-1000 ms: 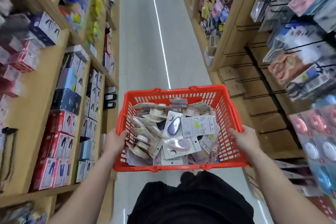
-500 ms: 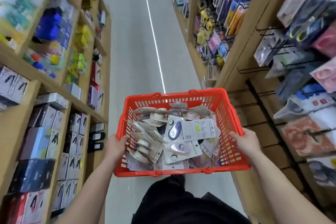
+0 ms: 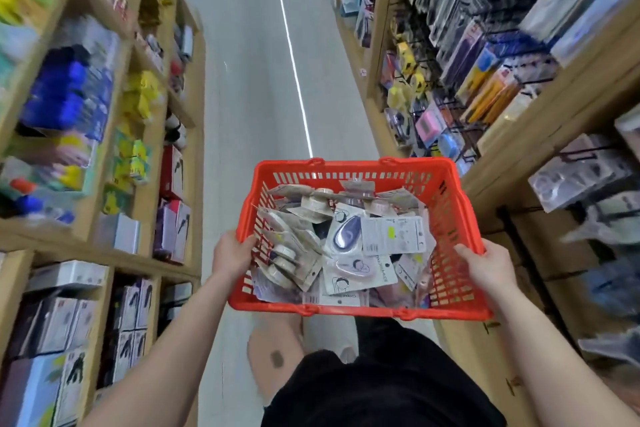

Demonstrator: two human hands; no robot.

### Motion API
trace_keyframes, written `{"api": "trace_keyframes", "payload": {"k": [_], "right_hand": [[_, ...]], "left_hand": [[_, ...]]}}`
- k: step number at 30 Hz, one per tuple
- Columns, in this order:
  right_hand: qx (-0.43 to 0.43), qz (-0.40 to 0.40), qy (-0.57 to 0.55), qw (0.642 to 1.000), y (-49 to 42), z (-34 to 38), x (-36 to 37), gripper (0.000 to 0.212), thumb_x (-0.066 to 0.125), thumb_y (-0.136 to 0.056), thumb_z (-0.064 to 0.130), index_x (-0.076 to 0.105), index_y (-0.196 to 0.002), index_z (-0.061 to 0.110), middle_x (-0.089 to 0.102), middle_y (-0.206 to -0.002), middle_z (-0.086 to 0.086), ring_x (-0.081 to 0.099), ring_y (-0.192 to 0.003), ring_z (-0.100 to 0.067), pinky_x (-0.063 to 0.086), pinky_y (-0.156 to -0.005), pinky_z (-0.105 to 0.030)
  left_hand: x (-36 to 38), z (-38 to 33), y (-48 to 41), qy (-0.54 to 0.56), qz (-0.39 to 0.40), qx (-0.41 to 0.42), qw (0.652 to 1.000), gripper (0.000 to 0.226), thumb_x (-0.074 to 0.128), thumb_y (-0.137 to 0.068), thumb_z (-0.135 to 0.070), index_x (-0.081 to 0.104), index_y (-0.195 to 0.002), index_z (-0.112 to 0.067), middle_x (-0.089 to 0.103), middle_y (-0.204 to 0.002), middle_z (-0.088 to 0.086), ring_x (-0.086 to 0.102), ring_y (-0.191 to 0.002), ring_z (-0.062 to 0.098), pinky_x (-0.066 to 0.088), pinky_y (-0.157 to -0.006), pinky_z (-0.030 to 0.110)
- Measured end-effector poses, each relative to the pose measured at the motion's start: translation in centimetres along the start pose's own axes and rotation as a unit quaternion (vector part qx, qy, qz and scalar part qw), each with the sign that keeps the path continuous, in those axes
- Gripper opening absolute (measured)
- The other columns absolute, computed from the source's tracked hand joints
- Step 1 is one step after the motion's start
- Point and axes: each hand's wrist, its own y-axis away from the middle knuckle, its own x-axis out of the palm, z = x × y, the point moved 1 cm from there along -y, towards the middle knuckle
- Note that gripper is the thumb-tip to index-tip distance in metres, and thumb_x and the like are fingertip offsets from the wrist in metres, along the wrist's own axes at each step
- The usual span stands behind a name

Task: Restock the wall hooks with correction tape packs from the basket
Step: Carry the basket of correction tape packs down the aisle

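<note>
Head view: a red basket point(image 3: 346, 166) is held level over the aisle floor point(image 3: 249, 97), just in front of the person's black-clad body. The left grip point(image 3: 231, 255) is curled over the basket's left rim, fingertips inside the wall. The right grip point(image 3: 488, 267) clasps the right rim towards its near corner. Packs point(image 3: 393, 236) lie heaped inside, overlapping at all angles and covering the bottom. One with a purple dispenser lies face up near the middle. Hooks point(image 3: 467, 104) on the right wall carry hanging goods, blurred. Shelves point(image 3: 145, 253) on the left hold boxes. A white line point(image 3: 294, 62) runs along the floor.
</note>
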Motion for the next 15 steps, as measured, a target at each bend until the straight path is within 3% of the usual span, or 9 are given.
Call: {"api": "trace_keyframes", "payload": {"k": [5, 9, 15], "right_hand": [[0.006, 0.004, -0.022, 1.0, -6.8, 3.9, 1.2, 0.019, 0.065, -0.098, 0.029, 0.073, -0.106, 0.013, 0.074, -0.089, -0.007, 0.071, -0.079, -0.029, 0.057, -0.079, -0.044], [0.037, -0.007, -0.056, 0.998, -9.8, 6.2, 1.6, 0.02, 0.065, -0.098, 0.026, 0.072, -0.108, 0.01, 0.075, -0.091, -0.008, 0.071, -0.08, -0.029, 0.057, -0.078, -0.043], [0.086, -0.055, -0.095, 0.99, -11.0, 8.9, 3.0, 0.011, 0.064, -0.1, 0.022, 0.069, -0.106, 0.015, 0.072, -0.093, -0.011, 0.067, -0.078, -0.027, 0.049, -0.07, -0.035]], "left_hand": [[-0.3, -7.3, -7.6, -0.028, 0.011, 0.01, 0.999, 0.029, 0.059, -0.085, -0.042, 0.069, -0.099, -0.018, 0.077, -0.09, 0.007, 0.075, -0.08, 0.03, 0.062, -0.08, 0.052], [-0.7, -15.4, -10.6, -0.073, 0.017, 0.042, 0.996, 0.015, 0.06, -0.097, -0.029, 0.067, -0.1, -0.016, 0.076, -0.091, 0.011, 0.074, -0.081, 0.032, 0.061, -0.081, 0.051], [0.7, -22.6, -16.1, -0.135, 0.043, 0.092, 0.986, 0.022, 0.061, -0.1, -0.024, 0.069, -0.113, -0.008, 0.074, -0.099, 0.012, 0.068, -0.087, 0.03, 0.052, -0.078, 0.037]]}}
